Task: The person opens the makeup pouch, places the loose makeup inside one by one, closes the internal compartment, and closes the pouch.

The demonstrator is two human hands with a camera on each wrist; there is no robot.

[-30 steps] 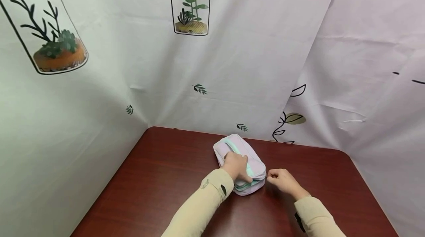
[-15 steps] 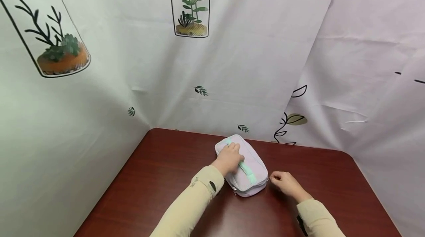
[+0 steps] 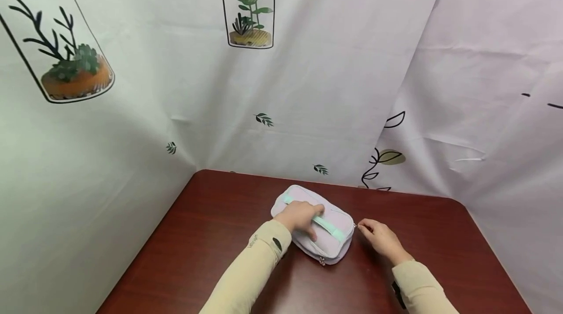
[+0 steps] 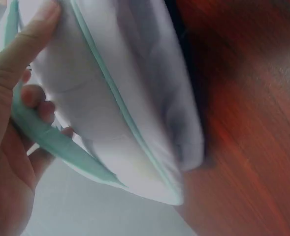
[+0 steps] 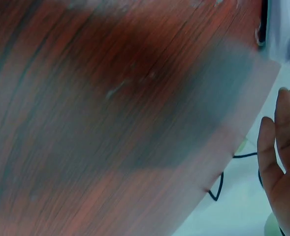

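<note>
A pale lilac pencil case [image 3: 338, 217] with a mint strap handle [image 3: 329, 228] lies on the table. My left hand [image 3: 299, 216] is on top of it. In the left wrist view the fingers curl under the strap, fingertips [image 4: 45, 110] showing between strap and fabric, while the thumb lies along the case's side. At the case's right corner my right hand [image 3: 381, 239] pinches a small zipper pull [image 3: 355, 226]. Another zipper pull [image 3: 322, 260] hangs at the near corner. The right wrist view shows only the outer fingers [image 5: 267, 147], fairly straight; the pinch is out of frame there.
The dark red wooden table [image 3: 211, 250] has its back edge against a white curtain [image 3: 325, 89] printed with plants. Another stretch of curtain runs along the table's left side.
My left hand has moved from the case's near end onto the strap. The case has turned, its far end swinging left. My right hand stays at the right corner.
</note>
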